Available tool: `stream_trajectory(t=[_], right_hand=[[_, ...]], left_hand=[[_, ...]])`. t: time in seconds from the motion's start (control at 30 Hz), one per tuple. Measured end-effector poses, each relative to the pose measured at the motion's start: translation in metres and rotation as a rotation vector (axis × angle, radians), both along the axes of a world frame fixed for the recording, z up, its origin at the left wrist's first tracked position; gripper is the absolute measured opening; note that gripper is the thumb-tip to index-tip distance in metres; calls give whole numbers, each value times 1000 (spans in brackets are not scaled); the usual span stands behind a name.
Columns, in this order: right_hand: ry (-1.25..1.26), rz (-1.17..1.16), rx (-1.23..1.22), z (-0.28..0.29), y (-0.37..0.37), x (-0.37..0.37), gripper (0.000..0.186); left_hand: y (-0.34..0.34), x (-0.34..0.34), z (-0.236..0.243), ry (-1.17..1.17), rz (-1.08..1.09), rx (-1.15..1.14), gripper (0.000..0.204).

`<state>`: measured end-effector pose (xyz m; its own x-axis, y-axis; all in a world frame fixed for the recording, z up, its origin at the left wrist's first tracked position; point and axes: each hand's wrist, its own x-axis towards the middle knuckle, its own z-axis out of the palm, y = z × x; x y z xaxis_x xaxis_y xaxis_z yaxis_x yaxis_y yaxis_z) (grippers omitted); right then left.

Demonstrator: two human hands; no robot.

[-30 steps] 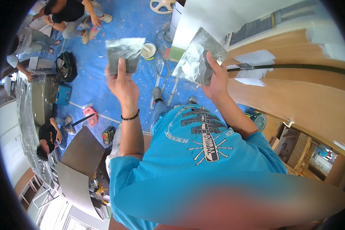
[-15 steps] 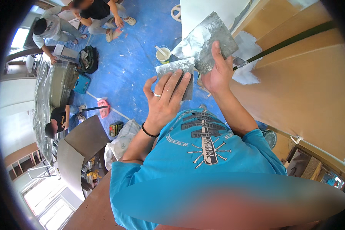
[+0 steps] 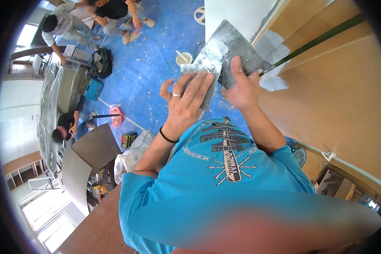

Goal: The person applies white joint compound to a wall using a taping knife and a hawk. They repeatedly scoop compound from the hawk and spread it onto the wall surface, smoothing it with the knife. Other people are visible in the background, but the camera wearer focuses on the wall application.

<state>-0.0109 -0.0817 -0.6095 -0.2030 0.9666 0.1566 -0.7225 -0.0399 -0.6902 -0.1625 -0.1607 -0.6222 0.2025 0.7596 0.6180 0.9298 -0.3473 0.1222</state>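
Fingers (image 3: 196,86) of the left hand (image 3: 183,106) spread over a small metal scraper (image 3: 214,80), clamped on from above, thumb out of sight. Right hand (image 3: 245,88) full too: thumb over the near right side of a bigger metal plate (image 3: 233,47), other fingers mostly hidden underneath, so can't tell much about those.

Key bit, layout-wise: plate ahead and to the right of the left hand, with the scraper's far right corner overlapping the plate's left edge in this view. Actually touching? Can't say from this angle. Right hand nearer the plate, obviously, being on it.

As for pointing: plate turned like a diamond, one corner aimed away from the body, whitish smears (image 3: 213,50) toward the left. Scraper turned less, pale crusty edge facing away. Long axis hard to call on either, both squarish and partly covered.

Further out: paste bucket (image 3: 191,56) just past the scraper, blue floor sheet (image 3: 148,80) below, tan panel (image 3: 326,93) off right.
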Motion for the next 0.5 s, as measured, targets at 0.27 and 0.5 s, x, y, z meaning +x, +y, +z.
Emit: stream_trajectory(t=[0.27, 0.5], right_hand=[[38, 51, -34, -10, 0, -6, 27], [33, 7, 12, -6, 7, -3, 28]], left_hand=[[22, 7, 0, -9, 38, 188, 48], [38, 7, 1, 3, 15, 227, 47]])
